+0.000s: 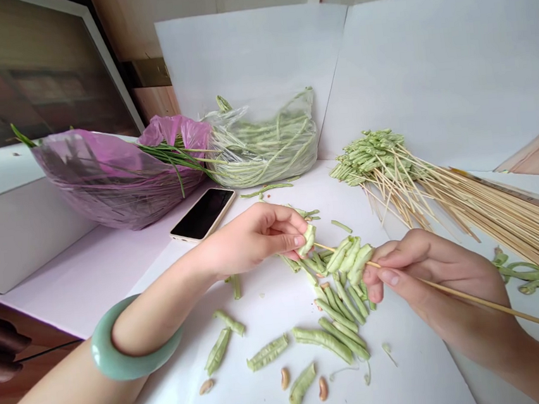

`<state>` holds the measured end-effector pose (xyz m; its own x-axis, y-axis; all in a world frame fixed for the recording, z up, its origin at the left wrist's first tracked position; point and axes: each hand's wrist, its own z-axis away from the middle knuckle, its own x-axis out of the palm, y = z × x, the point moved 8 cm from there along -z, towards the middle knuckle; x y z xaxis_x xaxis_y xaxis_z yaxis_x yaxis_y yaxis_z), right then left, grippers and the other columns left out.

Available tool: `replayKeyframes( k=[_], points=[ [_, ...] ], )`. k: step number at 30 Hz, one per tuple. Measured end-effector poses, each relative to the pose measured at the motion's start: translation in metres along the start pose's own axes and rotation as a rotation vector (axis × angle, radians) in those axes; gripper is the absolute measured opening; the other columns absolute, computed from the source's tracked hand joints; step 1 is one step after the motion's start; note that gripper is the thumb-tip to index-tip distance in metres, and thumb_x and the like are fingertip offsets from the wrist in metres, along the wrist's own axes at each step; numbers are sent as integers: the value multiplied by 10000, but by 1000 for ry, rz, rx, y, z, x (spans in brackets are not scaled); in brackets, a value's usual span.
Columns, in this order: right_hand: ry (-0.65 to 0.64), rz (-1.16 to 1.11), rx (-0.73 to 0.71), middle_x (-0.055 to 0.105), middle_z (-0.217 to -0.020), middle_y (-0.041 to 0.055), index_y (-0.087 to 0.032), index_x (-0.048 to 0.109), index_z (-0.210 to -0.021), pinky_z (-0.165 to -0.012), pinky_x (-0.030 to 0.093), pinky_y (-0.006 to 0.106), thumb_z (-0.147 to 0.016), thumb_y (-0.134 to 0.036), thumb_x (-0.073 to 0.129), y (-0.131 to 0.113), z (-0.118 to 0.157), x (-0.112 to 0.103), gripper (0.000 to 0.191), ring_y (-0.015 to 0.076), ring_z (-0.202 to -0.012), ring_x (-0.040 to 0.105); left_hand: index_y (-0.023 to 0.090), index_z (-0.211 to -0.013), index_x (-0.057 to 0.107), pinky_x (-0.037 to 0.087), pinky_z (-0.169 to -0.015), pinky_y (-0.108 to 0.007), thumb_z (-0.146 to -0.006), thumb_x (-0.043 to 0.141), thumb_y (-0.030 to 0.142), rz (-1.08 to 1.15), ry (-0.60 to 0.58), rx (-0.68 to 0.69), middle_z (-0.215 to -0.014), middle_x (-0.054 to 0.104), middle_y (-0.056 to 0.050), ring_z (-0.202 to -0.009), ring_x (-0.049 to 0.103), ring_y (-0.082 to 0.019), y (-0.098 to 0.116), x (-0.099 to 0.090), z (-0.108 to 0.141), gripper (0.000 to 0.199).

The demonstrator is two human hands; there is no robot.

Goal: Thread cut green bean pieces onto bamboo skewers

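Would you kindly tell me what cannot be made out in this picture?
All in the head view:
- Skewer: one tip is hidden at the bean piece in the left hand; the other end is cut off by the right edge.
- Loose sticks: the right edge cuts off their ends.
- Purple bag: tinted plastic obscures much inside.
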<state>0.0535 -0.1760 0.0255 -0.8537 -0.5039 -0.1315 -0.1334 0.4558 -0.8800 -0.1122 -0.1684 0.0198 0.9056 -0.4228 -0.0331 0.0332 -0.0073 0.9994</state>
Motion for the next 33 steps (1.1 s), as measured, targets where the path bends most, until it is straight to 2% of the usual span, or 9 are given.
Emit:
replayKeyframes(
  k=[5,12,18,23,33],
  points=[
    [10,25,-10,649,-747,-7,-252,632,-839,-596,559,241,-884,-145,597,-2,-1,1,121,128,-637,649,90,-800,646,516,-695,-237,-774,680,107,38,20,-5,-698,645,-17,-682,613,-106,-1,-1,1,46],
    [6,77,11,655,-703,-16,-249,612,-791,-615,552,235,-883,-148,600,0,-1,4,137,141,-666,660,78,-784,666,540,-712,-247,-776,713,189,133,57,-60,-703,666,-41,-688,646,-118,-18,4,-3,121],
    [48,141,1,651,-663,-26,-247,559,-755,-621,548,225,-891,-161,592,-3,1,-1,164,139,-664,652,80,-768,674,550,-654,-229,-704,778,179,177,161,-35,-641,667,-26,-629,647,-112,-18,-1,-4,158],
    [41,99,-11,654,-686,-17,-246,592,-753,-588,555,239,-877,-152,601,-4,0,0,156,148,-635,665,81,-741,680,559,-640,-236,-662,808,194,202,152,-31,-624,679,-26,-608,650,-115,-19,-1,-5,188],
    [-5,28,-16,648,-713,-23,-267,633,-820,-619,561,235,-879,-124,594,2,-1,0,160,133,-660,657,90,-746,718,575,-635,-232,-689,774,155,231,131,-35,-640,698,-33,-615,663,-121,-20,1,-5,103]
  ],
)
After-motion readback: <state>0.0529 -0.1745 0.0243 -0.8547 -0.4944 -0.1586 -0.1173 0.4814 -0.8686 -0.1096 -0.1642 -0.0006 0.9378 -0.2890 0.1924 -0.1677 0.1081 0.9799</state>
